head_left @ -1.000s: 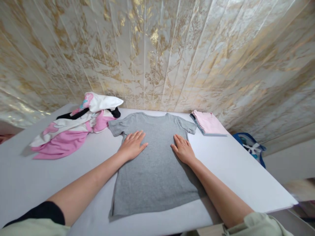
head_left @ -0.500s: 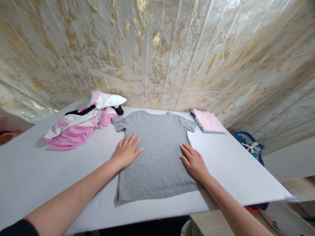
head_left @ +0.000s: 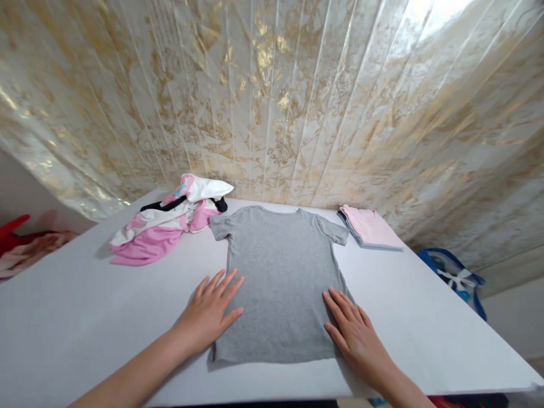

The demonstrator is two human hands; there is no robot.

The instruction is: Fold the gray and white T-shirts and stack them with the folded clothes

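A grey short-sleeved T-shirt [head_left: 283, 272] lies spread flat on the white table [head_left: 127, 323], its neckline toward the wall and its hem toward me. My left hand [head_left: 210, 309] is open with fingers spread, resting over the shirt's left side edge below the sleeve. On the opposite side edge, nearer the hem, my right hand [head_left: 351, 326] lies open, its fingertips on the fabric. Neither hand grips the cloth.
At the back left is a loose heap of pink, white and black clothes [head_left: 170, 224]. A folded stack with a pink garment on top [head_left: 370, 226] sits at the back right. Behind the table hangs a gold-patterned curtain [head_left: 272, 102]. A blue-trimmed bag [head_left: 457, 277] stands beyond the right edge.
Both hands have slid down along the shirt's sides toward the hem. The view has shifted, so the table and clothes appear lower and farther right.
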